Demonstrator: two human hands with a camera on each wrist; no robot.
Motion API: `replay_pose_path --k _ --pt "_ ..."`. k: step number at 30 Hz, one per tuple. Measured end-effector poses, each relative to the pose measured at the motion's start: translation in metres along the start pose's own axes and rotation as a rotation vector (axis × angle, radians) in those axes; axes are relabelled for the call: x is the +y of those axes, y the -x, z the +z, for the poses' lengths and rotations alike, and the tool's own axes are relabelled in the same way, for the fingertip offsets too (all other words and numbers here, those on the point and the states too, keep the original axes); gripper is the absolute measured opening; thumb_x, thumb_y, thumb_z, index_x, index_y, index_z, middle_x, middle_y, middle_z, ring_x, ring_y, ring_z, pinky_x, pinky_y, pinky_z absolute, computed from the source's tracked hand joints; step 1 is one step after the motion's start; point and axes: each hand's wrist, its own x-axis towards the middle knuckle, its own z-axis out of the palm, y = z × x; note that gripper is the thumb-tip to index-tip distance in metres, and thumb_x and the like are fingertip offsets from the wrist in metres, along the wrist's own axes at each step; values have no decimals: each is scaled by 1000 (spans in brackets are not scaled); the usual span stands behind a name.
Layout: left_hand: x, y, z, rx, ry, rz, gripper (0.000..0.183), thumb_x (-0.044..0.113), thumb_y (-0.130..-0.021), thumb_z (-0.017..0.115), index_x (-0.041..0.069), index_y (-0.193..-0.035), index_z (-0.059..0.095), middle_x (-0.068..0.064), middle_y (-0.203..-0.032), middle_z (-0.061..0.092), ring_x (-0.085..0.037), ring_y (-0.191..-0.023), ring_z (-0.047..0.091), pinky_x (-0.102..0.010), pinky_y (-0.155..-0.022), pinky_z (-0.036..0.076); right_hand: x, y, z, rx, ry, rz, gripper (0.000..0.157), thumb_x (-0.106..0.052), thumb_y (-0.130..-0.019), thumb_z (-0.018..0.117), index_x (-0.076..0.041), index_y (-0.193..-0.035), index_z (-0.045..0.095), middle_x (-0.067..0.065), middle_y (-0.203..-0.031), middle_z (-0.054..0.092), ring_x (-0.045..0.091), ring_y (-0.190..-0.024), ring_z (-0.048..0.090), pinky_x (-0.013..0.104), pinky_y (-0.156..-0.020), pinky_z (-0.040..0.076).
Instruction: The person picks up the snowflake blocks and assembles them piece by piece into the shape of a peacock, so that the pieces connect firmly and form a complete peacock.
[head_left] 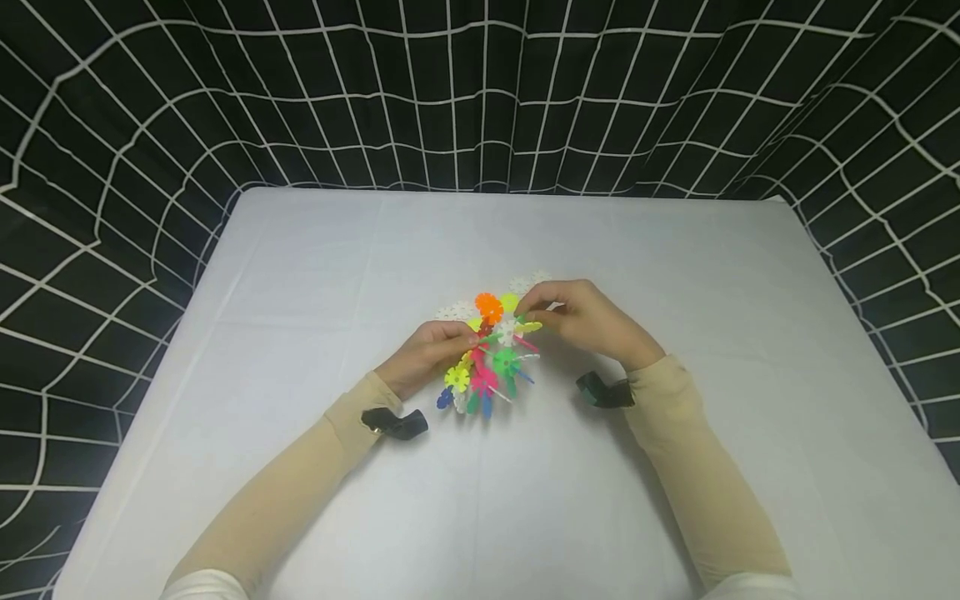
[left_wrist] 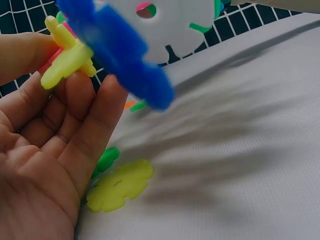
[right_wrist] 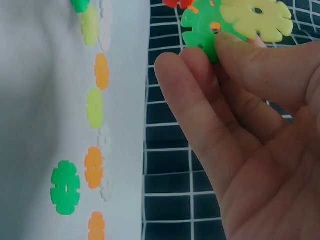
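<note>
A multicoloured cluster of notched plastic snowflake discs point(head_left: 483, 382) is held up between the two hands over the middle of the table. At its left side the left hand point(head_left: 426, 354) pinches it by thumb and fingers, beside a yellow disc point(left_wrist: 67, 62). A blue disc point(left_wrist: 117, 50) juts toward the left wrist camera, in front of a white disc point(left_wrist: 172, 25). On the right, the right hand point(head_left: 588, 323) pinches a green disc point(right_wrist: 199, 27) between thumb and fingers. A pale yellow disc point(right_wrist: 260, 20) lies against that green one. The cluster's inner joints are mostly hidden.
Loose discs lie on the white-covered table point(head_left: 300, 275) behind the cluster, among them a white disc point(head_left: 453, 312), an orange disc point(right_wrist: 93, 167) and a green disc point(right_wrist: 65, 187). A dark curtain with white grid lines point(head_left: 480, 100) stands around the table's far side.
</note>
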Motion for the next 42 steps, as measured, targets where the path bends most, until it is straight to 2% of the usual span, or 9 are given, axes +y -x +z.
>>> replay_pose_path --k 5,12,17,22,25,30,34,39,42 --pt "-1 -1 -1 -3 1 1 27 10 -101 52 21 -91 75 7 -94 68 -12 -102 57 -23 -95 48 -1 1 -1 34 14 -7 15 -5 -95 67 -13 -106 75 4 -104 73 18 -99 65 39 -89 60" --pt "-1 0 -1 0 1 11 27 9 -101 52 20 -91 74 7 -94 68 -12 -100 58 -22 -94 49 -6 3 -1 25 11 -13 17 -3 -94 67 -14 -104 76 4 -103 73 18 -97 66 34 -86 60" --pt "-3 0 -1 35 1 24 28 8 -100 52 21 -88 74 7 -91 65 -13 -97 56 -23 -92 47 -8 2 3 50 60 -63 18 1 -93 68 -13 -101 76 2 -99 72 17 -94 64 35 -82 59" --pt "-3 0 1 92 41 22 25 10 -100 54 20 -86 73 6 -90 63 -14 -96 54 -23 -91 46 -8 0 6 58 103 -96 17 3 -93 66 -10 -101 73 4 -100 70 19 -96 62 42 -86 59" --pt "-3 0 0 116 53 8 24 10 -99 55 20 -87 74 6 -91 64 -14 -97 54 -23 -90 47 -6 -2 7 42 97 -85 17 3 -94 65 -11 -100 72 3 -101 70 20 -97 62 44 -88 59" --pt "-2 0 0 112 38 7 23 12 -99 56 19 -86 74 6 -89 65 -14 -96 54 -26 -90 46 -2 -3 7 -21 9 -68 18 4 -94 63 -12 -97 71 5 -99 70 21 -96 62 44 -89 59" --pt "-2 -1 -1 103 45 2 23 12 -100 56 19 -87 74 6 -91 66 -14 -98 55 -25 -92 47 0 -3 6 -15 -31 -40 16 1 -96 63 -11 -101 72 5 -101 70 21 -97 63 44 -93 59" --pt "-3 -1 -1 87 82 5 24 10 -100 54 17 -87 73 5 -91 64 -12 -93 56 -20 -84 50 2 -3 1 23 3 29 21 -11 -98 65 -11 -118 72 5 -115 72 22 -108 64 45 -99 57" --pt "-3 -1 -2 77 90 11 25 9 -101 54 17 -86 73 5 -90 63 -12 -91 54 -20 -82 50 7 -2 -5 54 87 79 24 -15 -98 64 -12 -121 71 5 -117 72 23 -109 63 45 -98 54"
